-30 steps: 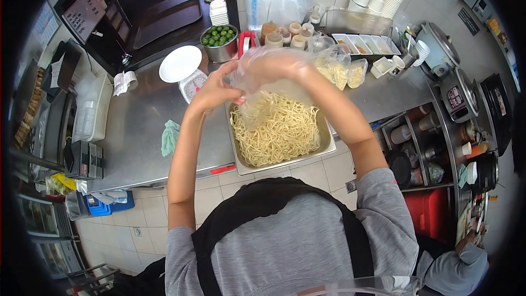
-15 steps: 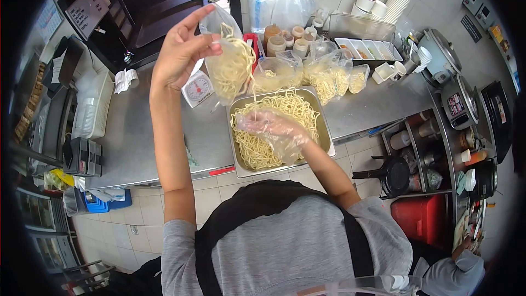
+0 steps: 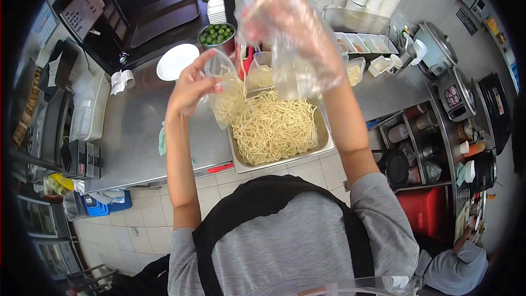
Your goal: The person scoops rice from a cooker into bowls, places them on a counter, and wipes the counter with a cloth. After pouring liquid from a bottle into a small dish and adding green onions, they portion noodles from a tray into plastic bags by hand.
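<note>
My left hand [image 3: 192, 85] pinches the rim of a clear plastic bag [image 3: 226, 101] with noodles inside. My right hand [image 3: 296, 30], in a loose clear plastic glove, is raised to the right of the bag and above it, blurred by motion. Its fingers are closed on pale noodles, and a few strands [image 3: 243, 68] hang at the bag's mouth. Below both hands, a metal tray [image 3: 327, 145] holds a heap of yellow noodles [image 3: 276, 129].
Behind the tray stand a plastic container [image 3: 259, 77] and a bowl of green limes [image 3: 217, 34]. A white plate [image 3: 178, 61] lies on the steel counter [image 3: 137, 131] at left. Condiment trays [image 3: 367, 43] stand back right. Another person [image 3: 457, 266] is at lower right.
My right hand has risen from the noodles in the tray to above the bag. My left hand and its bag have come down and slightly right. The plate and limes now show; the scale is hidden.
</note>
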A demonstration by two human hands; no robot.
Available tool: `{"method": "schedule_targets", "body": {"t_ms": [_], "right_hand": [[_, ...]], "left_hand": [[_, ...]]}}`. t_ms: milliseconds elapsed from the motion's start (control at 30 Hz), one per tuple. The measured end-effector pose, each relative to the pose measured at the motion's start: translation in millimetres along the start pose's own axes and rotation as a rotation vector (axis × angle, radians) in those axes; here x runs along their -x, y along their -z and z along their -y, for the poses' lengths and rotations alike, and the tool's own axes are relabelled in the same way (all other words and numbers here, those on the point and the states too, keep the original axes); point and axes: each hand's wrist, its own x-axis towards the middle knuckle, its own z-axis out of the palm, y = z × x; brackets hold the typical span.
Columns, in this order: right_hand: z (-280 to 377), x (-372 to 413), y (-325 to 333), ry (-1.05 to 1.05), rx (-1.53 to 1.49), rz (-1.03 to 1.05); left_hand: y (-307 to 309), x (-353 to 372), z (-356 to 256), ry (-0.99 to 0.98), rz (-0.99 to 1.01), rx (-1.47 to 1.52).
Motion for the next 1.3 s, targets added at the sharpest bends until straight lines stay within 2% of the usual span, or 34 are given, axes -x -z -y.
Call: {"method": "schedule_targets", "body": {"t_ms": [167, 200, 300, 400, 467, 533, 600, 700, 800, 833, 900, 1000, 1067, 1133, 1267, 1300], "right_hand": [[13.8, -51.6, 1.5, -0.056, 0.005, 0.075], [11.5, -56.3, 2.1, -0.045, 0.012, 0.084], [6.1, -56.7, 0.1, -0.027, 0.008, 0.131], [-17.9, -26.8, 2.1, -0.153, -0.161, 0.219], [-32.2, -10.1, 0.1, -0.415, 0.389, 0.484], [-92.4, 32.1, 0.9, 0.104, 0.641, 0.550], [-121.3, 64.8, -18.6, -0.178, 0.832, 0.590], [-149.8, 85.2, -25.5, -0.599, 0.776, 0.523], [-151.1, 86.1, -0.7, -0.250, 0.582, 0.381], [-148.0, 82.9, 5.8, -0.244, 0.512, 0.342], [-118.8, 60.8, 10.7, -0.234, 0.369, 0.264], [-93.7, 31.5, 13.8, -0.515, 0.069, 0.209], [-75.8, 19.5, 13.0, -0.497, -0.005, 0.141], [-53.0, 8.5, 10.8, -0.511, -0.118, 0.074], [-42.8, -6.2, -2.0, -0.476, 0.025, 0.010], [-41.7, -9.3, -6.0, -0.494, 0.164, 0.090]], "left_hand": [[-4.1, 8.4, 24.8, 0.069, -0.041, 0.023], [-1.8, 8.3, 26.5, 0.080, 0.013, 0.025], [-6.1, 9.0, 24.1, 0.091, 0.002, 0.042], [-3.4, 4.3, 26.5, 0.097, 0.007, 0.041], [-7.9, 2.4, 21.2, 0.102, 0.009, 0.060], [-7.3, -0.4, 20.6, 0.113, 0.042, 0.033], [2.6, -2.9, 28.3, 0.129, 0.099, -0.041], [7.1, 4.3, 38.3, 0.139, 0.131, -0.163], [18.1, 11.0, 60.2, 0.182, 0.087, -0.260], [20.0, 11.2, 64.0, 0.206, 0.063, -0.279], [20.8, 12.4, 67.7, 0.280, -0.019, -0.276], [7.7, 7.0, 70.9, 0.318, -0.102, -0.311], [-1.8, 3.3, 81.6, 0.144, -0.145, -0.353], [-8.3, 0.3, 82.4, 0.071, -0.145, -0.338], [-11.4, -4.1, 59.5, 0.141, -0.086, -0.210], [-12.3, -5.0, 52.0, 0.158, -0.070, -0.184]]}}
